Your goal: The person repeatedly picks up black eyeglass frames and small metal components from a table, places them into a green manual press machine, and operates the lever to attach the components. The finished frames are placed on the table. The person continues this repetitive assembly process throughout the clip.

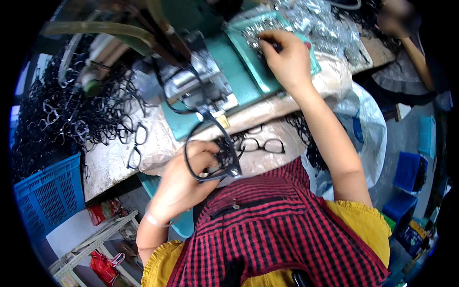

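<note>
While left hand [184, 174] holds black frame [213, 153] (cluttered bench [110, 165]), right hand [287, 60] picks parts.

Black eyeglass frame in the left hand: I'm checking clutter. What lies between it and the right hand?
In the head view, between the black eyeglass frame and right hand: the teal machine's bed.

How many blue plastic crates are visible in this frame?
3: one blue crate at lower left beside the heap of black frames, and two smaller blue crates on the floor at right, and. More may be hidden.
</note>
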